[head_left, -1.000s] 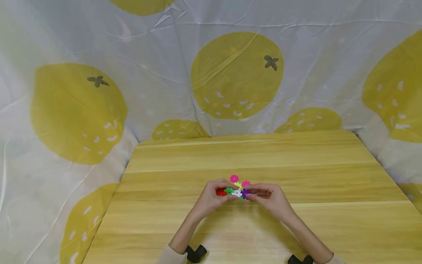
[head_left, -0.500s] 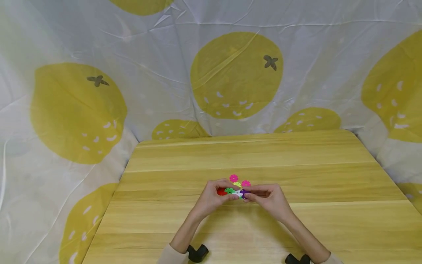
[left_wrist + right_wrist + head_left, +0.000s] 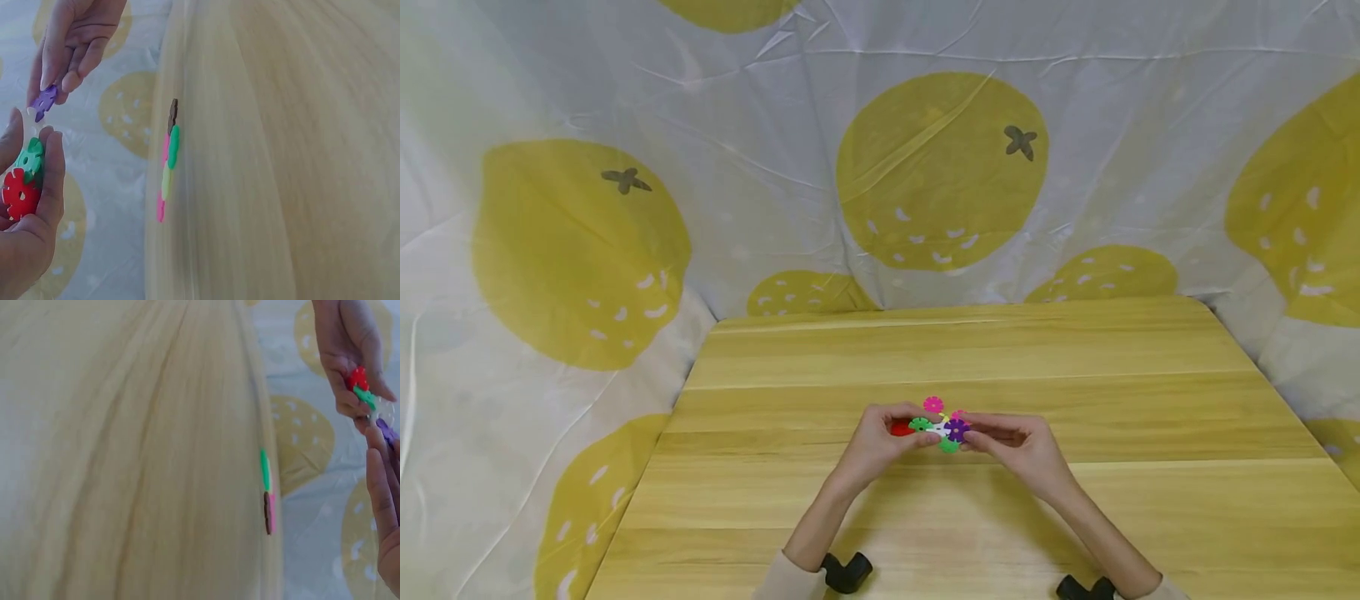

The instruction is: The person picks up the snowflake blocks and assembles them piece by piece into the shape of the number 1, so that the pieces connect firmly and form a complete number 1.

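My left hand (image 3: 874,442) holds a short chain of notched plastic interlocking discs: a red disc (image 3: 20,195), a green disc (image 3: 29,160) and a white disc (image 3: 937,428). Between thumb and fingers, my right hand (image 3: 1026,442) pinches a purple disc (image 3: 957,431), whose edge meets the white one. Fingers partly cover the red and white discs. Both hands are raised over the table, close together.
On the wooden table (image 3: 1075,517), beyond and below the hands, lie more discs close together: a brown disc (image 3: 173,117), a green disc (image 3: 174,147), a yellow disc (image 3: 165,181) and pink discs (image 3: 933,404). A lemon-print cloth (image 3: 760,167) hangs behind the table.
The purple disc has turned so that its flat face shows in the head view. Both hands have shifted up slightly, and more of the green disc on the table shows below them.
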{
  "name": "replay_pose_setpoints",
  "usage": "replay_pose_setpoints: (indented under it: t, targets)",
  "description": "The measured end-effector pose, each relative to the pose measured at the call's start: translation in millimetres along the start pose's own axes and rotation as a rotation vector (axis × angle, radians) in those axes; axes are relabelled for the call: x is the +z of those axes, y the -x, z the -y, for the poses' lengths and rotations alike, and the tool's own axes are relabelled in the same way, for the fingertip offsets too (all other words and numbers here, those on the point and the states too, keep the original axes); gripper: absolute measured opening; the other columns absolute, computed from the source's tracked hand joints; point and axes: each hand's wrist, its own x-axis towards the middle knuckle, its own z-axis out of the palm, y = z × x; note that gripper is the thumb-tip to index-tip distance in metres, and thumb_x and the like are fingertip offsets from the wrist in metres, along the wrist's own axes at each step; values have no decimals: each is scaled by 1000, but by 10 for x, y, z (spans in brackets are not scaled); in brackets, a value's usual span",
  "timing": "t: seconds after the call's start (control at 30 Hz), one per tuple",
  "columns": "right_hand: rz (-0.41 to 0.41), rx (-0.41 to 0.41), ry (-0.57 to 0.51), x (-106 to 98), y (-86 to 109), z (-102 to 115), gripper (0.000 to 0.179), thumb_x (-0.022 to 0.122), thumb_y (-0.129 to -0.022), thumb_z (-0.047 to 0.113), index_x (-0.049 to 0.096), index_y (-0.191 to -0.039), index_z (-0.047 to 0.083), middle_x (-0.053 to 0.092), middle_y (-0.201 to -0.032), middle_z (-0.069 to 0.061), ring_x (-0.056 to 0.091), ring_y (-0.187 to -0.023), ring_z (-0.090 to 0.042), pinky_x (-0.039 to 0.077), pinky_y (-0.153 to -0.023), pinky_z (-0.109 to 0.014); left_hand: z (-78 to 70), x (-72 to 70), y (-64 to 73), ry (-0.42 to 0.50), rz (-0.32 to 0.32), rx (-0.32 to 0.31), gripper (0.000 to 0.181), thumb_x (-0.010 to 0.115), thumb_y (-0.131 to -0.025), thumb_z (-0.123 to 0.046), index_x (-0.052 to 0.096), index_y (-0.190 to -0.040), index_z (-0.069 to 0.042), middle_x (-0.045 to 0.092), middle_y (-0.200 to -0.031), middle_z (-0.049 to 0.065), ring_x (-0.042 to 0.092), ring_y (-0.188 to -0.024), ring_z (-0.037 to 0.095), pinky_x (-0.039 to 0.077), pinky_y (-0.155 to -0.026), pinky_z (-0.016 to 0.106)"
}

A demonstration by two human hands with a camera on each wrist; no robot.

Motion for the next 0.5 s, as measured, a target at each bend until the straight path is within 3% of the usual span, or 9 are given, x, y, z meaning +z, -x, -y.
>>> replay_pose_setpoints:
  t: [0.23, 0.5]
  targets:
    - [21, -44, -72, 26, 1, -60, 28, 67, -97, -4, 66, -120, -20, 76, -114, -22, 79, -92, -24, 62, -80, -44, 13, 27, 6, 4, 8, 16, 19, 83, -88, -12, 80, -106, -7, 77, -110, 15, 62, -82, 8, 53, -69, 18]
    - [-3, 46, -59, 73, -1, -107, 31, 69, -97, 0, 66, -122, -17, 76, -110, -24, 80, -88, -19, 61, -80, -45, 28, 8, 20, -52, 47, -18, 21, 80, -91, -15, 79, -112, -10, 76, -115, 11, 60, -76, 5, 52, -67, 21]
